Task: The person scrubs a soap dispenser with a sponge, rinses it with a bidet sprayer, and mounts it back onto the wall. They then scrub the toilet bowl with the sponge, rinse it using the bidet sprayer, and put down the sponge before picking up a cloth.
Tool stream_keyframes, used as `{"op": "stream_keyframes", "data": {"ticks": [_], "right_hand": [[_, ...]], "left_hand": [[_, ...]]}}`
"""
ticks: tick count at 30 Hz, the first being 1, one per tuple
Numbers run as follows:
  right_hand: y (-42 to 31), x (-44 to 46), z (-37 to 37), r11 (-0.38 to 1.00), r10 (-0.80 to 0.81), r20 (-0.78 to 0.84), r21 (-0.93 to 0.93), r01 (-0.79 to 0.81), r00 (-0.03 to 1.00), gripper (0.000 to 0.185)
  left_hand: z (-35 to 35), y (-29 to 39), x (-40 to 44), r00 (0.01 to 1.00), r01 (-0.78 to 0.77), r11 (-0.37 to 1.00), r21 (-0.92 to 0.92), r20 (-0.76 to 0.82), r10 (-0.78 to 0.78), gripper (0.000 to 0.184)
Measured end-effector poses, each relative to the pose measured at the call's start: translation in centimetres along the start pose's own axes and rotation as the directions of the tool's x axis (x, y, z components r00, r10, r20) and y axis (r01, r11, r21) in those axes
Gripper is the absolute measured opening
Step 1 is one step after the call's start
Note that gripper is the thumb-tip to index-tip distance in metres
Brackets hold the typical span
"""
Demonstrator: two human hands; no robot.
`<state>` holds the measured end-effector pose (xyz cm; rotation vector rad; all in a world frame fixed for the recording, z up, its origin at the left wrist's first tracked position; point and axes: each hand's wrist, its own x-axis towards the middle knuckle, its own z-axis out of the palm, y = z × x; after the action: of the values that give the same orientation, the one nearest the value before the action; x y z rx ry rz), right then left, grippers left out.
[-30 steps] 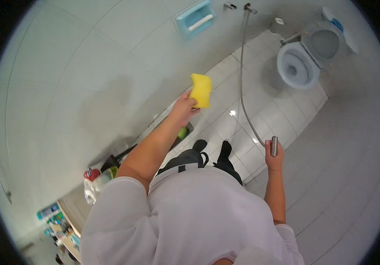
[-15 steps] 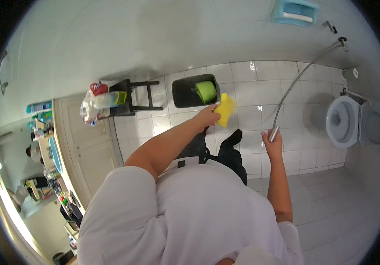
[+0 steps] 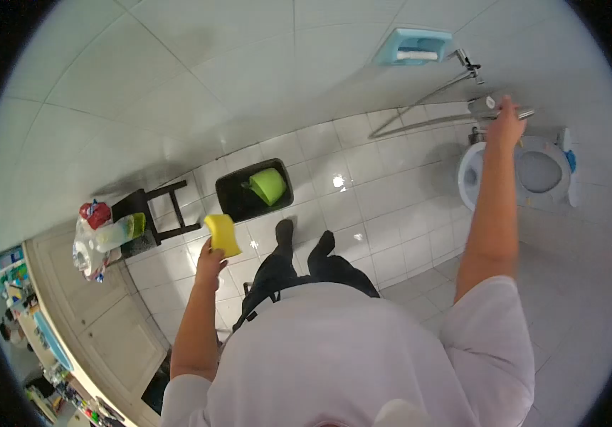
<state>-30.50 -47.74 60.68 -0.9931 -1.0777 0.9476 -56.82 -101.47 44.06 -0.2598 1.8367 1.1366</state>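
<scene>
My left hand point(image 3: 210, 265) is closed on a yellow sponge point(image 3: 222, 235), held out over the tiled floor near a black tub point(image 3: 231, 206). A green dipper point(image 3: 268, 186) sits inside that tub. At the far right, my right hand point(image 3: 507, 128) reaches out to the wall above the toilet point(image 3: 471, 171). It is wrapped round a metal spray head point(image 3: 526, 113), whose silver hose point(image 3: 420, 126) loops down and back up to a wall valve point(image 3: 472, 70). My fingers partly hide the spray head.
A dark stool point(image 3: 171, 206) on its side carries bottles and plastic bags at the left. Behind it runs a vanity cabinet point(image 3: 99, 313) with toiletries on top. A blue soap holder point(image 3: 414, 48) is fixed on the wall. The white floor tiles point(image 3: 339, 181) look wet and shiny.
My right hand has carried the spray head up and right to the wall by the toilet. My left hand has moved away from the tub with the sponge. The view has shifted right.
</scene>
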Motion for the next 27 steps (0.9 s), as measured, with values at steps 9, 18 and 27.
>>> {"op": "stream_keyframes", "data": {"ticks": [9,18,27], "right_hand": [[-4.4,11.6,3.8,0.973,-0.23,-0.107,-0.013,0.23,0.967,0.013],[2.1,18.6,8.3,0.975,-0.18,-0.053,-0.138,0.171,0.982,0.013],[11.9,18.6,7.7,0.992,0.118,0.012,-0.055,-0.117,0.993,0.016]], "left_hand": [[-4.3,2.5,1.0,0.998,-0.015,0.991,-0.135,-0.069,0.006,0.052],[3.1,4.5,-1.6,0.973,-0.043,0.967,-0.252,-0.23,-0.017,0.053],[12.7,7.8,-3.0,0.983,-0.042,0.93,-0.365,-0.182,-0.027,0.05]]}}
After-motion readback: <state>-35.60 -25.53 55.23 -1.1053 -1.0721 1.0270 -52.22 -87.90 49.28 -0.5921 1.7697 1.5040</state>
